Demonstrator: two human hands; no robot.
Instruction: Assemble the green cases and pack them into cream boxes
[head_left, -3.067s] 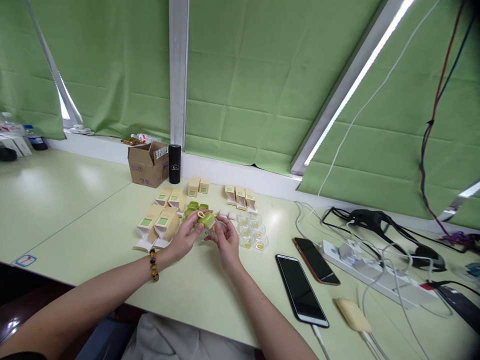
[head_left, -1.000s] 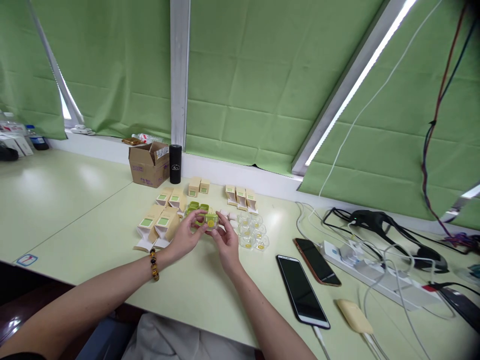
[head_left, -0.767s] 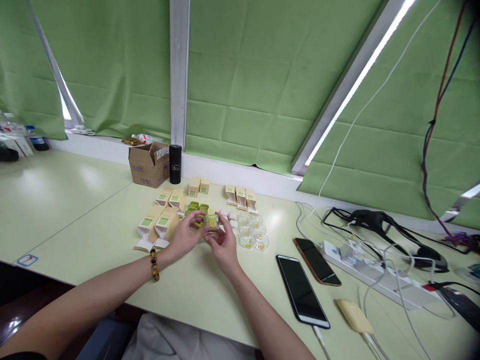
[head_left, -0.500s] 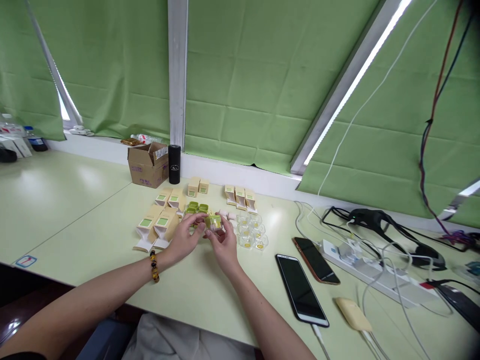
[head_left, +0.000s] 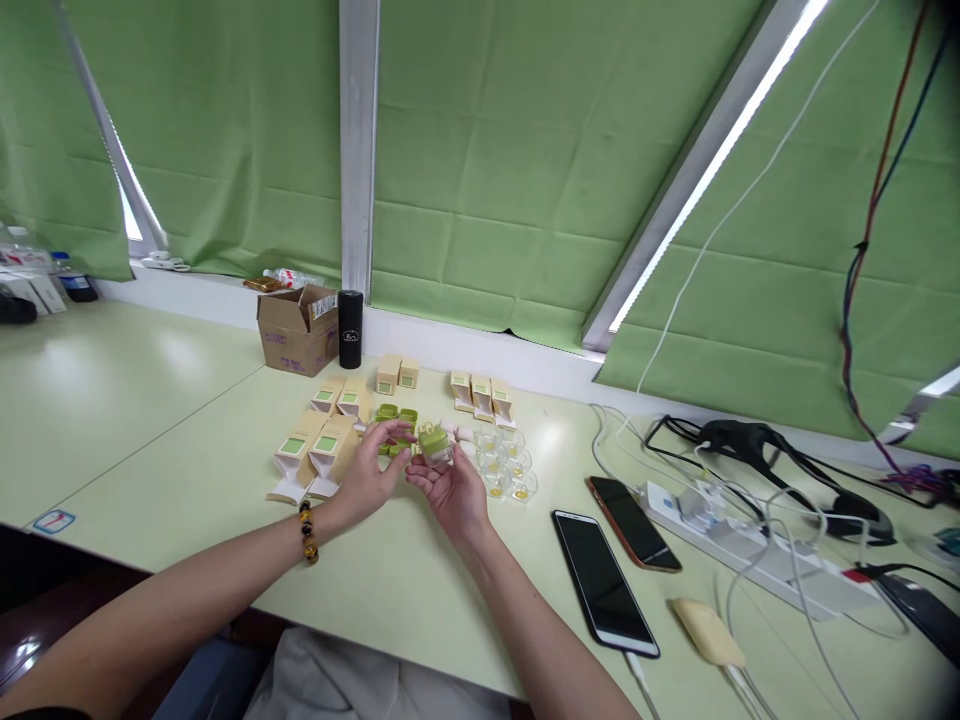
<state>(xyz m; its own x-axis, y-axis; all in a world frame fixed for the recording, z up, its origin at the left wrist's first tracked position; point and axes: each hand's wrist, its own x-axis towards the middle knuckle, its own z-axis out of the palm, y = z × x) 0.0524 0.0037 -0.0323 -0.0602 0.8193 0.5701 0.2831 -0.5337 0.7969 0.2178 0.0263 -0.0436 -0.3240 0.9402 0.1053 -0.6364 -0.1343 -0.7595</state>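
The green-lidded container tilts in the right hand's grasp, the left hand, fingers parted, standing just to its left.

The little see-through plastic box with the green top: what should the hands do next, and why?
Maybe bring the left hand in to steady the small clear plastic box with the green top. It looks tilted, and the right hand seems to hold it alone, while the left hand is open close beside it.
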